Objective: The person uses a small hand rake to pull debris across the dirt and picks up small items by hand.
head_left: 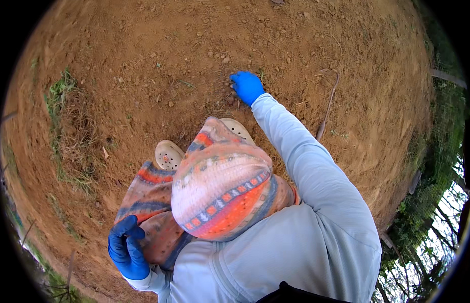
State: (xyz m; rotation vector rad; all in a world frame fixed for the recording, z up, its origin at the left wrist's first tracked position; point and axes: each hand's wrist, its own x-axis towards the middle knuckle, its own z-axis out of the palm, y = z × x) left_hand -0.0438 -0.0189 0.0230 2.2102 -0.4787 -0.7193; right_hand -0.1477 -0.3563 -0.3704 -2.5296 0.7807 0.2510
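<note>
My right hand (pixel 248 88), in a blue glove, reaches down to the loose brown soil (pixel 194 55) ahead of my feet. Its fingers are bent together at the ground, and whatever may be between them is too small or hidden to make out. Beside my left knee hangs my left hand (pixel 128 248), also gloved in blue. Its fingers curl toward the thumb, with nothing visible in them. Small clods and a few green sprigs (pixel 261 76) lie close to the right hand.
A thin curved brown stick (pixel 330 103) lies right of my right hand. Pulled grass and dry weeds (pixel 76 131) are heaped at the left. My beige clogs (pixel 169 154) stand on the soil under patterned cloth (pixel 222 184). Green bushes (pixel 432 187) line the right edge.
</note>
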